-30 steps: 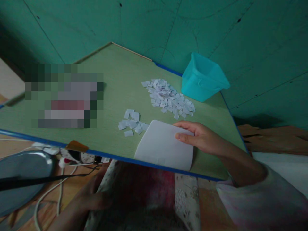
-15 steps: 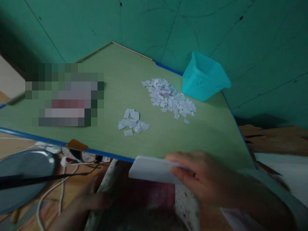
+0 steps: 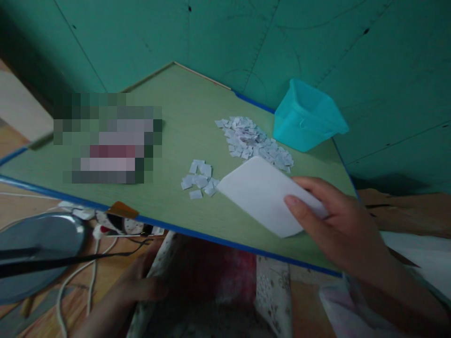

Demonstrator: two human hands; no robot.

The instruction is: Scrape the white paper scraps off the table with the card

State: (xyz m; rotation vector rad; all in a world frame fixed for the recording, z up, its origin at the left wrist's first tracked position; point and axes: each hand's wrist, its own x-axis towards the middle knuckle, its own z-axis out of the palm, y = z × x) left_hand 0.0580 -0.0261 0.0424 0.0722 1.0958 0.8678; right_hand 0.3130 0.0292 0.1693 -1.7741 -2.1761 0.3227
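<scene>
My right hand (image 3: 327, 216) grips a flat white sheet or pad (image 3: 264, 197) by its right end, thumb on top, above the green table (image 3: 165, 211). Just beyond the sheet lies a large heap of small white paper pieces (image 3: 246, 136). A smaller group of paper pieces (image 3: 200, 180) is at the sheet's left corner. Low at the left, below the table edge, my left hand (image 3: 150, 281) is closed on the pale patterned cloth (image 3: 155, 267) over my lap.
A turquoise bin (image 3: 306, 117) stands at the table's back right by the green wall (image 3: 229, 42). A blurred, pixelated patch covers the left of the table. White cables (image 3: 92, 281) and a round grey lid-like object (image 3: 42, 253) are at lower left.
My right hand has raised the white sheet from the table's front edge to over the table, toward the large heap, and its broad face now shows. My left hand has stayed by the cloth.
</scene>
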